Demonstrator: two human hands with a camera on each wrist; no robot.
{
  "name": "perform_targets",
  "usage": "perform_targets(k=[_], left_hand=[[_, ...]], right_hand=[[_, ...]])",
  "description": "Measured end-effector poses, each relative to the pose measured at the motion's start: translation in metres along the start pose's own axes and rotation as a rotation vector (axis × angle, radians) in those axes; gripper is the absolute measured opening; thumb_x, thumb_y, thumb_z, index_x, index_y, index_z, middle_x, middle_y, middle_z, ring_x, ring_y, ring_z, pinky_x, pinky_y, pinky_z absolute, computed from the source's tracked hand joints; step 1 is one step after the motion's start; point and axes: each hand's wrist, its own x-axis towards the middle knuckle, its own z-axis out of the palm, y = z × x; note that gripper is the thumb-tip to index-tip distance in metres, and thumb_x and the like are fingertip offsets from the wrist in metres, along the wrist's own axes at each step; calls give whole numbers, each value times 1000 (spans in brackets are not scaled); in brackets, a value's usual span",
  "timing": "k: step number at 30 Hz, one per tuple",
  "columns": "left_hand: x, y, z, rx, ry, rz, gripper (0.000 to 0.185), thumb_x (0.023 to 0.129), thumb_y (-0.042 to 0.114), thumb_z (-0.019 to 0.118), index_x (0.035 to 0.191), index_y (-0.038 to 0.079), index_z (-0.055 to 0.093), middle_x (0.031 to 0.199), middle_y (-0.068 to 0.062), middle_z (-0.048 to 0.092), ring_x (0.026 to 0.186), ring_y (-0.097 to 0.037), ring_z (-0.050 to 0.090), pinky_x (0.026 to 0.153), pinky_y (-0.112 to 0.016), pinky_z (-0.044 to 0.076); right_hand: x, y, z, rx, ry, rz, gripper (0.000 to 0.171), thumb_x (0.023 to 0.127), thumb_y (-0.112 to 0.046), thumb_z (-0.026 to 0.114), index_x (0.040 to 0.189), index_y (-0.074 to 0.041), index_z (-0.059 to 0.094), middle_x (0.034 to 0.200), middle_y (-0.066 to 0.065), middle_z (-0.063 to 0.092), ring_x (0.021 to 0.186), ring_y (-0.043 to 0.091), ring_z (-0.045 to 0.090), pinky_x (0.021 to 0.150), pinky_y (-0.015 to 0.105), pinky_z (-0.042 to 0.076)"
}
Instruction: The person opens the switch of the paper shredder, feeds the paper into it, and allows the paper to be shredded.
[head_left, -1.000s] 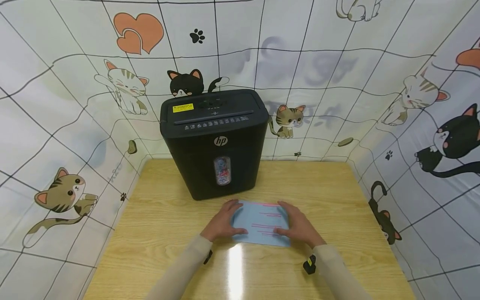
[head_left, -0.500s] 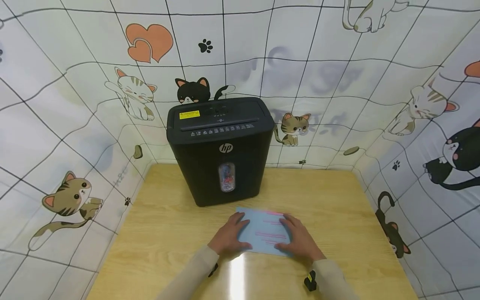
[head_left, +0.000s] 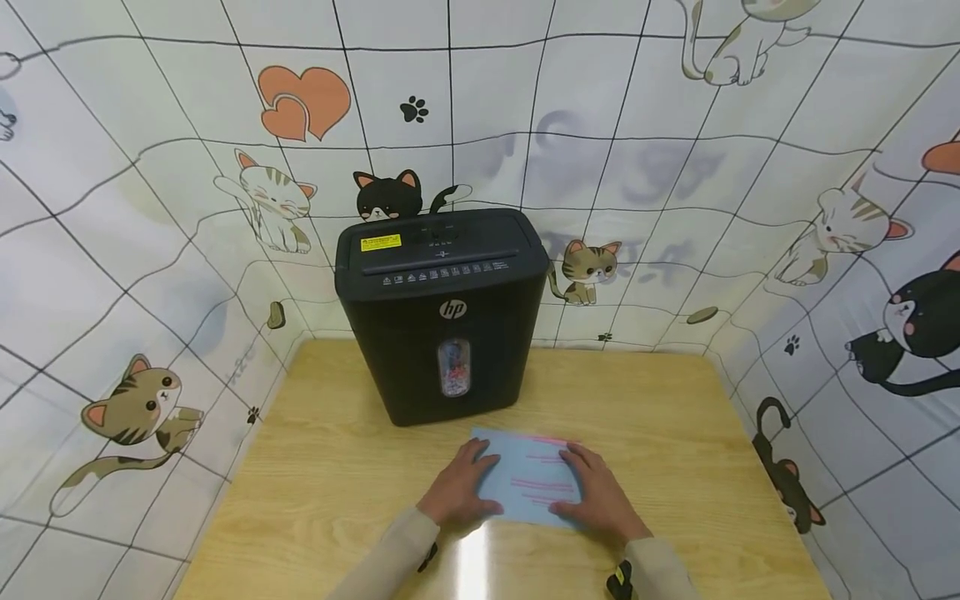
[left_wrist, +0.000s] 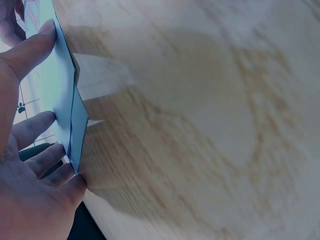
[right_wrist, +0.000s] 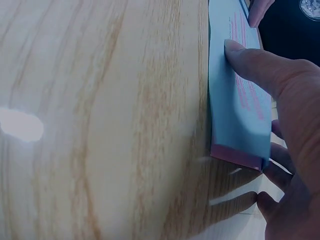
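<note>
A folded sheet of light blue paper point(head_left: 525, 473) with pink printed lines lies near the front of the wooden table. At its left end my left hand point(head_left: 459, 490) holds it. In the left wrist view the thumb point(left_wrist: 37, 46) rests on the top face and the fingers bear on the edge, where the folded layers point(left_wrist: 80, 112) part slightly. My right hand point(head_left: 602, 493) holds the opposite end. Its thumb point(right_wrist: 255, 65) lies over the printed face in the right wrist view, with fingers round the short edge, where a pink layer point(right_wrist: 235, 155) peeks out.
Behind the paper stands a black HP paper shredder point(head_left: 442, 325), its feed slot on top and scraps visible through its front window point(head_left: 453, 367). White cloth walls point(head_left: 622, 100) with cartoon cats enclose the wooden table point(head_left: 637, 400) at the back and sides.
The head view has tilted upward, so everything sits lower in it. The left hand has slid slightly along the paper's edge, baring its far left corner. Both hands stay at the paper.
</note>
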Motion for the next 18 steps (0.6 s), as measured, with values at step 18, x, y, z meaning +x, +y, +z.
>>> perform_targets(k=[18], left_hand=[[-1, 0, -1, -32, 2, -9, 87, 77, 50, 87, 149, 15, 53, 164, -9, 36, 153, -36, 31, 113, -54, 44]], right_hand=[[20, -12, -8, 99, 38, 230, 59, 80, -23, 87, 130, -4, 63, 102, 8, 60, 90, 20, 51, 81, 39, 48]])
